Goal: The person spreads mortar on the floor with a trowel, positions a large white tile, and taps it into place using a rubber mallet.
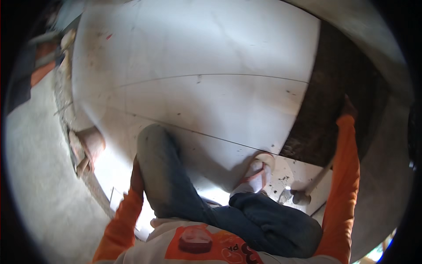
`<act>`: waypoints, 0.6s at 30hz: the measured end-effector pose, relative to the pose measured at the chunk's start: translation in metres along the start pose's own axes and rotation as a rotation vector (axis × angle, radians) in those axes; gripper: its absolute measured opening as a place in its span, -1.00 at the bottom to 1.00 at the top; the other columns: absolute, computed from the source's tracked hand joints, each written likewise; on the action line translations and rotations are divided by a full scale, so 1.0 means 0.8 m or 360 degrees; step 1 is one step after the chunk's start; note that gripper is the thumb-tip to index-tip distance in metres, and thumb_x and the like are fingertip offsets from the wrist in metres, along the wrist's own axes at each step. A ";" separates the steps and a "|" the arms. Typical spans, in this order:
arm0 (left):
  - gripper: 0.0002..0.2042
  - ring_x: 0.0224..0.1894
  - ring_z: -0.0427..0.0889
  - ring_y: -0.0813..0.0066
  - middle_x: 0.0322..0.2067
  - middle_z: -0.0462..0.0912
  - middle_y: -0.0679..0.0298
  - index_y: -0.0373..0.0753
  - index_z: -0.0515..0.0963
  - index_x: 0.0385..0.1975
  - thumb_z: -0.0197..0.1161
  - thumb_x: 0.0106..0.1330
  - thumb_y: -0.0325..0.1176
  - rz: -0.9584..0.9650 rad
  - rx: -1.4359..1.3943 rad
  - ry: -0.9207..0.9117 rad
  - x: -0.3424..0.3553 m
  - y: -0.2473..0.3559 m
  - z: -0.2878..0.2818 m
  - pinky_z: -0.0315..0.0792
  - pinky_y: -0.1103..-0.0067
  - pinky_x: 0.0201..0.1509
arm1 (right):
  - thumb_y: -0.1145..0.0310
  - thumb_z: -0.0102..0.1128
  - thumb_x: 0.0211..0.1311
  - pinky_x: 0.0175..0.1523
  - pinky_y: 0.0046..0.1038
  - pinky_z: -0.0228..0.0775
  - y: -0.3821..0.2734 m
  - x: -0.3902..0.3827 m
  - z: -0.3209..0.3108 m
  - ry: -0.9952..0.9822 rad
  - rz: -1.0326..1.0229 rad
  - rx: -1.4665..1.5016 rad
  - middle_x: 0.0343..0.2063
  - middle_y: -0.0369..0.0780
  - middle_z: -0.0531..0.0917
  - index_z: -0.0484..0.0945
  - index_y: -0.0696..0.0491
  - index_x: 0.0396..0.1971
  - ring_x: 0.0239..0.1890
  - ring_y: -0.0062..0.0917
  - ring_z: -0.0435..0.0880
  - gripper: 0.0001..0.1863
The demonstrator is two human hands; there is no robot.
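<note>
My right hand [348,109] reaches out at the far right over a dark brown panel [323,94], its fingers stretched forward; the dim light hides whether they touch the surface. The dark panel borders large white floor tiles [211,48]. On the left, my left hand [137,178] rests against the outer side of my bent knee, its fingers mostly hidden. A tool that looks like a mallet [301,197], with a rounded dark head and a pale handle, lies near my right forearm, by my sandalled foot.
Dark crumbs [283,180] are scattered beside the sandal [265,162]. A reddish-brown curved piece [91,143] sits at the tiles' left edge, next to rough grey concrete [44,163]. Orange and dark objects [42,72] stand at the upper left. A grey wall [382,176] curves along the right.
</note>
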State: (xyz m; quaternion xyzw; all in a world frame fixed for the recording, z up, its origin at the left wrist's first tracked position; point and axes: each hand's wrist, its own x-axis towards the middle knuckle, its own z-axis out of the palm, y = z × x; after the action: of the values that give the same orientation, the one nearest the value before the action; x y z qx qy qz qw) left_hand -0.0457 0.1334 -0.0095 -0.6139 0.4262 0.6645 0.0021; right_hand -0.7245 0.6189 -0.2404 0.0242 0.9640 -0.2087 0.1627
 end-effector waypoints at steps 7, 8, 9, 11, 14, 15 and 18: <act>-0.39 0.20 0.20 0.12 0.20 0.14 -0.04 -0.34 0.04 0.24 -0.25 0.34 0.01 0.0390 0.1058 0.0793 -0.077 -0.018 0.078 0.09 0.42 0.25 | -0.30 -0.26 0.13 -0.02 -0.29 0.31 -0.125 -0.092 -0.015 0.0257 0.0311 -0.0153 -0.24 0.01 0.59 0.57 0.02 -0.19 -0.09 -0.10 0.52 -0.31; -0.39 0.19 0.21 0.12 0.20 0.14 -0.03 -0.34 0.05 0.23 -0.23 0.33 0.00 0.0425 0.1018 0.0825 -0.079 -0.018 0.078 0.09 0.42 0.24 | -0.30 -0.26 0.13 -0.02 -0.29 0.31 -0.122 -0.092 -0.014 0.0259 0.0323 -0.0148 -0.24 0.01 0.59 0.57 0.02 -0.19 -0.09 -0.10 0.52 -0.31; -0.39 0.19 0.21 0.12 0.20 0.14 -0.03 -0.34 0.05 0.23 -0.23 0.33 0.00 0.0429 0.1027 0.0825 -0.078 -0.018 0.077 0.09 0.42 0.24 | -0.28 -0.18 0.11 -0.03 -0.29 0.32 -0.120 -0.091 -0.013 0.0270 0.0294 -0.0145 -0.26 -0.01 0.60 0.59 0.03 -0.21 -0.10 -0.12 0.53 -0.33; -0.40 0.18 0.23 0.11 0.19 0.15 -0.03 -0.33 0.07 0.23 -0.22 0.32 -0.01 0.0458 0.0980 0.0807 -0.076 -0.019 0.075 0.11 0.42 0.23 | -0.27 -0.10 0.08 -0.05 -0.29 0.34 -0.117 -0.092 -0.012 0.0272 0.0262 -0.0135 -0.27 -0.04 0.61 0.60 0.04 -0.24 -0.12 -0.14 0.55 -0.35; -0.41 0.17 0.24 0.12 0.19 0.16 -0.02 -0.33 0.07 0.23 -0.22 0.32 -0.02 0.0439 0.1058 0.0855 -0.073 -0.017 0.077 0.11 0.43 0.23 | -0.28 -0.12 0.08 -0.07 -0.27 0.35 -0.119 -0.093 -0.006 0.0309 0.0267 -0.0067 -0.29 -0.04 0.62 0.61 0.02 -0.25 -0.13 -0.11 0.55 -0.36; -0.41 0.17 0.24 0.12 0.19 0.16 -0.02 -0.33 0.07 0.23 -0.22 0.32 -0.02 0.0445 0.1060 0.0864 -0.073 -0.017 0.075 0.11 0.43 0.23 | -0.28 -0.12 0.08 -0.06 -0.26 0.35 -0.122 -0.097 -0.004 0.0324 0.0256 0.0003 -0.29 -0.04 0.61 0.61 0.03 -0.25 -0.14 -0.09 0.54 -0.35; -0.41 0.18 0.23 0.13 0.19 0.16 -0.02 -0.33 0.07 0.22 -0.21 0.32 -0.02 0.0451 0.1060 0.0844 -0.075 -0.014 0.077 0.10 0.43 0.23 | -0.30 -0.12 0.06 -0.06 -0.27 0.35 -0.126 -0.097 -0.006 0.0325 0.0313 0.0027 -0.29 -0.02 0.61 0.61 0.03 -0.26 -0.14 -0.08 0.54 -0.33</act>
State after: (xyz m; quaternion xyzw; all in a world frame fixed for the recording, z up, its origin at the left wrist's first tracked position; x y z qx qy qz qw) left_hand -0.0755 0.2069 0.0258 -0.6643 0.6826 0.3044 -0.0006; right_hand -0.6639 0.5308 -0.1716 0.1412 0.9667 -0.1965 0.0833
